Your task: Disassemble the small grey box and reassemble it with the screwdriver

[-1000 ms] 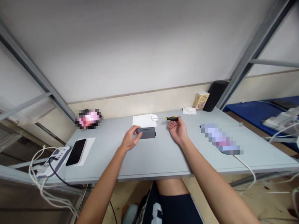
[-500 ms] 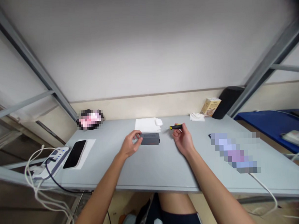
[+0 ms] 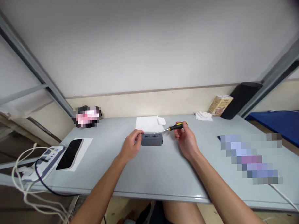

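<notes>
Pinching the left end of the gray box (image 3: 152, 140) on the desk (image 3: 163, 172) is the left hand (image 3: 131, 146); I see the right hand (image 3: 188, 142) closed around the screwdriver (image 3: 176, 126) — whether its tip touches the box, I can't tell from here.

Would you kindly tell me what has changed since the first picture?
The right hand has brought the screwdriver nearer the person, its tip shifting from near the white case to the top of the grey box; whether it touches is unclear. Nothing was let go; the left hand stays at the box's left end, and the white case by the paper.
</notes>
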`<state>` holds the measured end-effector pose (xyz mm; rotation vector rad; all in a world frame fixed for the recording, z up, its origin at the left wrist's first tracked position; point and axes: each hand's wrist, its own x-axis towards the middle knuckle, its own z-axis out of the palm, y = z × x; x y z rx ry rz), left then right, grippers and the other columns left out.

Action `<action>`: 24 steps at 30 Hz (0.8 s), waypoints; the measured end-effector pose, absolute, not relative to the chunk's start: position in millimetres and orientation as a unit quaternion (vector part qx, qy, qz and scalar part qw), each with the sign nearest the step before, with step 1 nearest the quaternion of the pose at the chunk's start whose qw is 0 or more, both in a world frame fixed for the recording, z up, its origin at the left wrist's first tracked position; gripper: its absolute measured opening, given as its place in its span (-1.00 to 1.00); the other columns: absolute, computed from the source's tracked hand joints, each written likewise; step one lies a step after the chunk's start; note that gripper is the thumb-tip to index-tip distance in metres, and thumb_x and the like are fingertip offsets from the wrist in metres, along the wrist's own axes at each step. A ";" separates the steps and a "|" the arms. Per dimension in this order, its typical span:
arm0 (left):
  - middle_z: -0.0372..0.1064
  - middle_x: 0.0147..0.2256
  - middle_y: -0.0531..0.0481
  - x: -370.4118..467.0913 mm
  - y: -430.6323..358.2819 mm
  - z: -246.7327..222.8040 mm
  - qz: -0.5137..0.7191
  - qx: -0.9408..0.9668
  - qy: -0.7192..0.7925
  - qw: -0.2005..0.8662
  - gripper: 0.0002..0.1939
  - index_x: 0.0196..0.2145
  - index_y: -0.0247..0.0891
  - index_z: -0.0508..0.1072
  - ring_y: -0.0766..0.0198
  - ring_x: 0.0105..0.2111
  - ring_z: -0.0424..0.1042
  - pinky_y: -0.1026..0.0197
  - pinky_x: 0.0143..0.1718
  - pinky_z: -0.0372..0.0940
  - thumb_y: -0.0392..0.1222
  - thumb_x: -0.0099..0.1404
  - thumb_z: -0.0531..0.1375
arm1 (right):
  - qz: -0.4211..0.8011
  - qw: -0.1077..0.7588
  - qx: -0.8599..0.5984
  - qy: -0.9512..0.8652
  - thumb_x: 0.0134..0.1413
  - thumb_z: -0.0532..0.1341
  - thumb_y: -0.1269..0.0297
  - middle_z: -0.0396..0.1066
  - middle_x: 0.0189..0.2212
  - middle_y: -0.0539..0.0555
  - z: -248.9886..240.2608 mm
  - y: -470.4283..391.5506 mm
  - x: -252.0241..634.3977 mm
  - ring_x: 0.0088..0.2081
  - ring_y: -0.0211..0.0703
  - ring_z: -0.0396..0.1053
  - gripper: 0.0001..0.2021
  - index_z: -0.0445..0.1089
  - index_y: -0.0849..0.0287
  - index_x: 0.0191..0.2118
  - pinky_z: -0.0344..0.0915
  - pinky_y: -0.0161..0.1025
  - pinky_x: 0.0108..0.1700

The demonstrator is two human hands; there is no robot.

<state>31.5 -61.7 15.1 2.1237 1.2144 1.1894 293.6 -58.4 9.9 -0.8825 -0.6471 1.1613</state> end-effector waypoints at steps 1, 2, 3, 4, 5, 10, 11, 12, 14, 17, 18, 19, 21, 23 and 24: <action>0.49 -0.21 -0.05 32.5 -61.3 14.0 0.428 0.763 0.436 0.210 -0.70 -0.11 -0.20 0.48 0.24 -0.28 0.43 0.19 -0.18 0.35 -0.09 0.58 -0.02 | 0.507 0.700 -0.401 -0.303 0.01 0.41 -0.24 0.33 -0.55 -0.08 12.5 -57.1 292.8 -0.57 -0.32 0.17 -0.51 0.49 0.09 -0.20 0.14 -0.32 -0.54; 0.49 -0.20 -0.06 33.4 -60.8 12.8 0.428 0.763 0.436 0.214 -0.71 -0.10 -0.20 0.48 0.23 -0.27 0.43 0.19 -0.18 0.35 -0.09 0.57 -0.01 | 0.491 0.699 -0.409 -0.321 0.02 0.40 -0.26 0.35 -0.55 -0.07 15.2 -54.9 292.4 -0.56 -0.31 0.18 -0.51 0.49 0.09 -0.20 0.12 -0.32 -0.53; 0.49 -0.20 -0.06 34.2 -60.1 11.5 0.429 0.760 0.436 0.218 -0.71 -0.10 -0.20 0.48 0.23 -0.26 0.44 0.19 -0.18 0.35 -0.09 0.57 -0.01 | 0.474 0.696 -0.416 -0.342 0.02 0.39 -0.28 0.37 -0.55 -0.06 18.3 -51.9 292.1 -0.56 -0.31 0.19 -0.49 0.50 0.10 -0.20 0.11 -0.32 -0.53; 0.49 -0.20 -0.06 34.7 -59.2 10.1 0.431 0.756 0.439 0.224 -0.72 -0.10 -0.20 0.48 0.22 -0.25 0.44 0.19 -0.17 0.35 -0.09 0.57 0.00 | 0.459 0.691 -0.421 -0.367 0.02 0.38 -0.30 0.38 -0.55 -0.05 21.8 -48.3 291.8 -0.56 -0.31 0.20 -0.48 0.51 0.10 -0.20 0.09 -0.31 -0.53; 0.49 -0.20 -0.06 35.1 -58.3 8.9 0.433 0.750 0.443 0.231 -0.72 -0.11 -0.20 0.48 0.22 -0.25 0.44 0.19 -0.18 0.35 -0.09 0.56 0.00 | 0.447 0.683 -0.424 -0.393 0.02 0.36 -0.33 0.39 -0.56 -0.05 25.5 -44.2 291.4 -0.57 -0.31 0.19 -0.46 0.51 0.11 -0.21 0.09 -0.31 -0.52; 0.48 -0.25 -0.04 35.1 -54.5 7.1 0.457 0.707 0.459 0.284 -0.76 -0.14 -0.22 0.48 0.23 -0.30 0.43 0.19 -0.20 0.34 -0.12 0.52 0.04 | 0.408 0.635 -0.421 -0.502 0.12 0.28 -0.34 0.38 -0.60 -0.03 42.7 -24.3 284.9 -0.55 -0.29 0.19 -0.45 0.51 0.13 -0.25 0.12 -0.29 -0.47; 0.48 -0.26 -0.04 35.0 -53.9 7.7 0.464 0.696 0.462 0.294 -0.76 -0.15 -0.22 0.48 0.23 -0.29 0.44 0.19 -0.20 0.34 -0.11 0.51 0.04 | 0.404 0.629 -0.419 -0.516 0.14 0.27 -0.33 0.38 -0.59 -0.03 44.0 -21.8 282.8 -0.55 -0.29 0.19 -0.46 0.51 0.14 -0.25 0.13 -0.28 -0.46; 0.47 -0.27 -0.04 35.2 -53.0 8.4 0.470 0.687 0.465 0.303 -0.75 -0.16 -0.23 0.48 0.22 -0.29 0.44 0.19 -0.20 0.33 -0.11 0.51 0.04 | 0.402 0.625 -0.417 -0.523 0.15 0.26 -0.33 0.38 -0.59 -0.03 44.1 -19.9 280.6 -0.55 -0.28 0.20 -0.46 0.51 0.14 -0.25 0.14 -0.28 -0.46; 0.46 -0.29 -0.04 36.8 -49.9 9.9 0.481 0.674 0.467 0.312 -0.75 -0.19 -0.23 0.47 0.23 -0.29 0.43 0.20 -0.21 0.32 -0.09 0.50 0.04 | 0.406 0.626 -0.416 -0.519 0.17 0.26 -0.32 0.39 -0.59 -0.03 41.0 -18.3 276.4 -0.55 -0.29 0.19 -0.46 0.51 0.14 -0.24 0.13 -0.28 -0.47; 0.43 -0.33 -0.03 43.2 -40.3 10.2 0.502 0.672 0.451 0.306 -0.75 -0.25 -0.23 0.46 0.24 -0.32 0.40 0.21 -0.22 0.30 -0.08 0.48 0.06 | 0.425 0.629 -0.417 -0.500 0.17 0.24 -0.33 0.40 -0.58 -0.02 32.2 -19.3 271.8 -0.57 -0.30 0.16 -0.45 0.50 0.14 -0.23 0.10 -0.28 -0.49; 0.42 -0.34 -0.02 45.9 -36.2 9.7 0.513 0.672 0.442 0.300 -0.75 -0.27 -0.23 0.45 0.25 -0.33 0.38 0.21 -0.23 0.29 -0.08 0.47 0.06 | 0.430 0.628 -0.416 -0.497 0.17 0.24 -0.33 0.41 -0.57 -0.01 29.6 -20.1 271.2 -0.58 -0.30 0.16 -0.46 0.50 0.14 -0.23 0.09 -0.28 -0.50; 0.40 -0.35 -0.02 48.6 -32.2 8.9 0.521 0.673 0.434 0.296 -0.75 -0.29 -0.23 0.44 0.25 -0.34 0.37 0.21 -0.24 0.28 -0.08 0.46 0.06 | 0.435 0.627 -0.415 -0.495 0.17 0.24 -0.33 0.42 -0.57 -0.01 27.5 -20.9 271.0 -0.58 -0.30 0.15 -0.46 0.50 0.14 -0.22 0.08 -0.28 -0.51; 0.34 -0.40 0.01 52.5 -25.6 7.4 0.539 0.664 0.428 0.292 -0.77 -0.32 -0.22 0.41 0.27 -0.39 0.31 0.22 -0.29 0.25 -0.09 0.44 0.07 | 0.442 0.627 -0.413 -0.491 0.17 0.24 -0.33 0.43 -0.55 0.00 25.2 -22.4 271.8 -0.59 -0.30 0.14 -0.46 0.50 0.13 -0.21 0.06 -0.27 -0.51; 0.28 -0.44 0.03 53.3 -23.0 7.3 0.548 0.660 0.421 0.295 -0.76 -0.33 -0.22 0.39 0.27 -0.42 0.27 0.22 -0.33 0.22 -0.09 0.45 0.06 | 0.452 0.627 -0.412 -0.483 0.17 0.24 -0.33 0.43 -0.54 -0.01 24.6 -23.4 273.1 -0.58 -0.30 0.14 -0.46 0.49 0.13 -0.21 0.05 -0.27 -0.52; 0.27 -0.44 0.03 52.5 -23.4 8.2 0.545 0.667 0.412 0.298 -0.74 -0.34 -0.23 0.38 0.27 -0.42 0.27 0.21 -0.33 0.22 -0.09 0.46 0.04 | 0.459 0.628 -0.411 -0.476 0.17 0.24 -0.33 0.42 -0.54 -0.01 24.7 -23.7 273.5 -0.58 -0.30 0.14 -0.46 0.49 0.13 -0.22 0.05 -0.27 -0.52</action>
